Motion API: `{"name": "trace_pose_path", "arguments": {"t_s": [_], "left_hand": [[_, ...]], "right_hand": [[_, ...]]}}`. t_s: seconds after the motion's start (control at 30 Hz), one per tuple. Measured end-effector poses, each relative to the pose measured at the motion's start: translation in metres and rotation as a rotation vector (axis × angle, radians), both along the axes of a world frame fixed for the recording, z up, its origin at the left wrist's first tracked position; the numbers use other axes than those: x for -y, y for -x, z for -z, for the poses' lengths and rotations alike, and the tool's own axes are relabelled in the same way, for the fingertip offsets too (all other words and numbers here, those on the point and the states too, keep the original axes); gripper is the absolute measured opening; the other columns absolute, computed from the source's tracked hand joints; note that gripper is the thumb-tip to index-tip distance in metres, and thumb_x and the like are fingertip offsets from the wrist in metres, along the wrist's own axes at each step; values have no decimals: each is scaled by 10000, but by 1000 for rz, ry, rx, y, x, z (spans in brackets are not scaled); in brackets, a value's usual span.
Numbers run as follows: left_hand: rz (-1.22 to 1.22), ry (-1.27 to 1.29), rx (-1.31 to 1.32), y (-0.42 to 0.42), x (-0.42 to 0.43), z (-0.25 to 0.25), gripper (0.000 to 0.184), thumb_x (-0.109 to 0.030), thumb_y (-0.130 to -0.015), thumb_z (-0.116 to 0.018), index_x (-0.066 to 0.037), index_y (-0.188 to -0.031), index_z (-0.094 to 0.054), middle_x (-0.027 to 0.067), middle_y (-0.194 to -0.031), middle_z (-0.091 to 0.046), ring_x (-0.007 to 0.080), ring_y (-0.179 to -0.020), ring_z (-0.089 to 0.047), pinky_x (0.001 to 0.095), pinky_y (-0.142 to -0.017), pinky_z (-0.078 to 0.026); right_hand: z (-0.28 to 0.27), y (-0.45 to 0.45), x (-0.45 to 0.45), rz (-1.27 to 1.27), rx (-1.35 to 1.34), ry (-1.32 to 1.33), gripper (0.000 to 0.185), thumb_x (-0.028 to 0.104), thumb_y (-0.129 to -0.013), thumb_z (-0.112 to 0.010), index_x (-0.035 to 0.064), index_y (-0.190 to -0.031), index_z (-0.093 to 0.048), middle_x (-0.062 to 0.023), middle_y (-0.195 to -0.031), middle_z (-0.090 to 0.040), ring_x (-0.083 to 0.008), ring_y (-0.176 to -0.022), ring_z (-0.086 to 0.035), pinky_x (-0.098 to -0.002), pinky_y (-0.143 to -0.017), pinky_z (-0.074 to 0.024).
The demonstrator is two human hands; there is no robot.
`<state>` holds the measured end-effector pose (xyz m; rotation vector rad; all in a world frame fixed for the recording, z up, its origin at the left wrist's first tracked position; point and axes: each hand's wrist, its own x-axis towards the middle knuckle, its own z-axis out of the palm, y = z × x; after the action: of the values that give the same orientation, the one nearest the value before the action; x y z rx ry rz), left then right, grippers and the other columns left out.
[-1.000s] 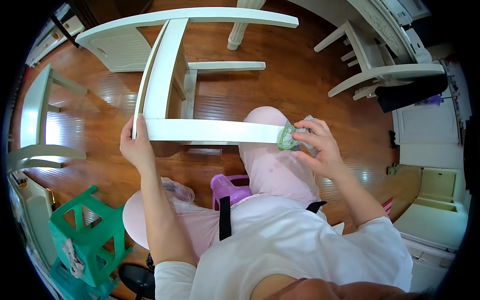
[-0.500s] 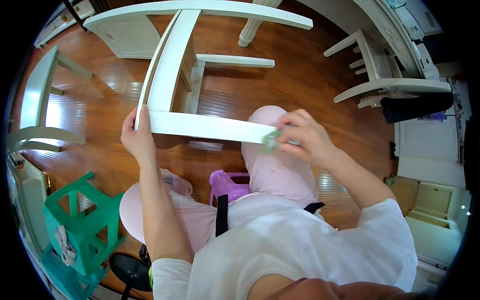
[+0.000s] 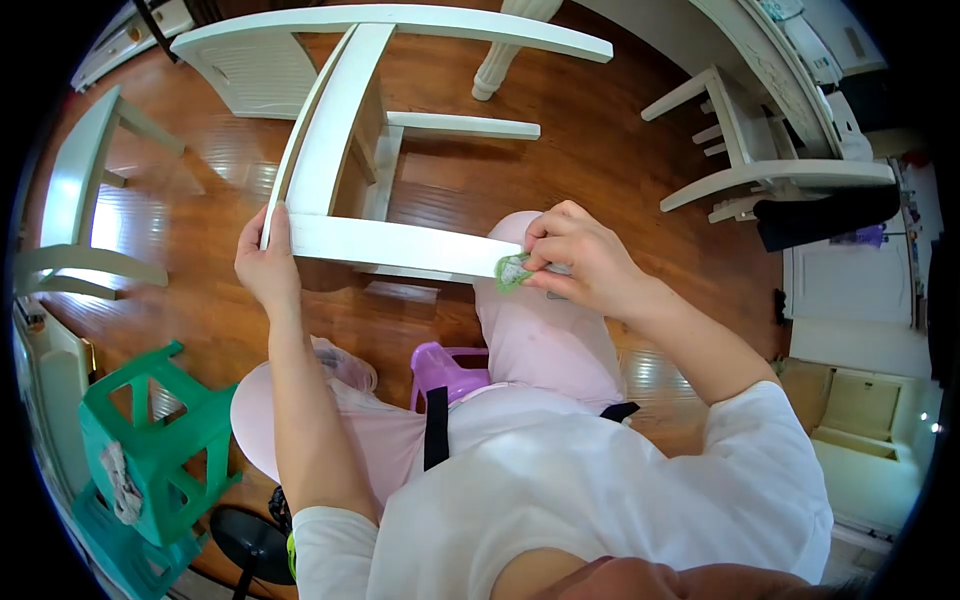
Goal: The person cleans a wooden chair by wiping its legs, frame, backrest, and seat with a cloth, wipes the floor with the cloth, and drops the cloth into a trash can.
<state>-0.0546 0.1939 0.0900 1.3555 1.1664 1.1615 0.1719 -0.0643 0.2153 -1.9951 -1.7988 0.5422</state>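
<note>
A white wooden chair (image 3: pixel 335 110) lies tipped over in front of me, one of its legs (image 3: pixel 400 245) reaching across toward my right knee. My left hand (image 3: pixel 267 262) is closed around the seat corner where that leg begins, thumb on top. At the leg's far end, my right hand (image 3: pixel 580 255) pinches a small green-and-white cloth (image 3: pixel 512 272) and holds it against the wood. The leg's very tip is hidden behind the cloth and fingers.
Green plastic stools (image 3: pixel 160 440) stand at lower left with a grey rag (image 3: pixel 122 485) on top. A purple stool (image 3: pixel 447 372) is between my legs. Other white chairs stand at left (image 3: pixel 85 190) and right (image 3: pixel 745 125). A black round-based stand (image 3: pixel 250 540) is near my left elbow.
My right hand and the cloth have shifted slightly left at the leg's end, and the cloth is less blurred. My left hand keeps its grip on the chair. The whole view has shifted a little.
</note>
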Motion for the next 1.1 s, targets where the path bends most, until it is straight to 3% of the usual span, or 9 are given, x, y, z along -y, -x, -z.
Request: {"name": "trace_pose_path", "arguments": {"t_s": [0.3, 0.43, 0.57, 0.73, 0.97, 1.1], "left_hand": [[-1, -48, -52, 0, 8, -9, 289, -186, -867, -693, 53, -1028, -668, 76, -919, -677, 107, -819, -597, 237, -749, -477], [-23, -17, -62, -2, 5, -4, 283, -191, -855, -700, 40, -1018, -674, 87, -910, -687, 126, -818, -612, 257, -760, -486], [-36, -31, -42, -3, 8, -8, 287, -199, -849, -706, 41, -1003, -678, 89, -907, -689, 129, -811, -617, 262, -745, -490], [-26, -14, -67, -3, 6, -10, 288, -191, -853, -702, 50, -1008, -672, 95, -911, -685, 127, -811, -611, 261, -741, -489], [-1, 8, 0, -2, 7, -9, 276, -156, -858, -700, 62, -1023, -659, 95, -918, -676, 116, -813, -599, 244, -742, -484], [-27, -36, -58, 0, 6, -3, 265, -161, -858, -699, 54, -1009, -666, 90, -917, -679, 117, -810, -599, 250, -745, -485]], "right_hand": [[-30, -12, 44, 11, 202, 125, 140, 126, -689, -756, 96, -746, -632, 0, -939, -600, -231, -956, -534, -361, -747, -492], [-22, -2, -12, -212, 200, 128, 132, 122, -688, -754, 110, -736, -632, -8, -933, -600, -230, -941, -535, -361, -750, -495], [9, 35, -95, -255, 91, 80, 185, 155, -664, -782, 130, -741, -615, -21, -941, -577, -242, -1006, -521, -383, -792, -487], [42, 89, -171, -223, -52, -185, 175, 205, -714, -757, 147, -810, -623, -33, -948, -573, -255, -979, -519, -396, -802, -467], [34, 31, -61, -66, -113, -131, 135, 171, -739, -739, 109, -798, -634, -46, -988, -580, -244, -1021, -522, -369, -851, -441], [17, 9, -16, 19, -133, -61, 152, 184, -730, -751, 100, -777, -633, -41, -935, -586, -251, -963, -538, -364, -826, -442]]}}
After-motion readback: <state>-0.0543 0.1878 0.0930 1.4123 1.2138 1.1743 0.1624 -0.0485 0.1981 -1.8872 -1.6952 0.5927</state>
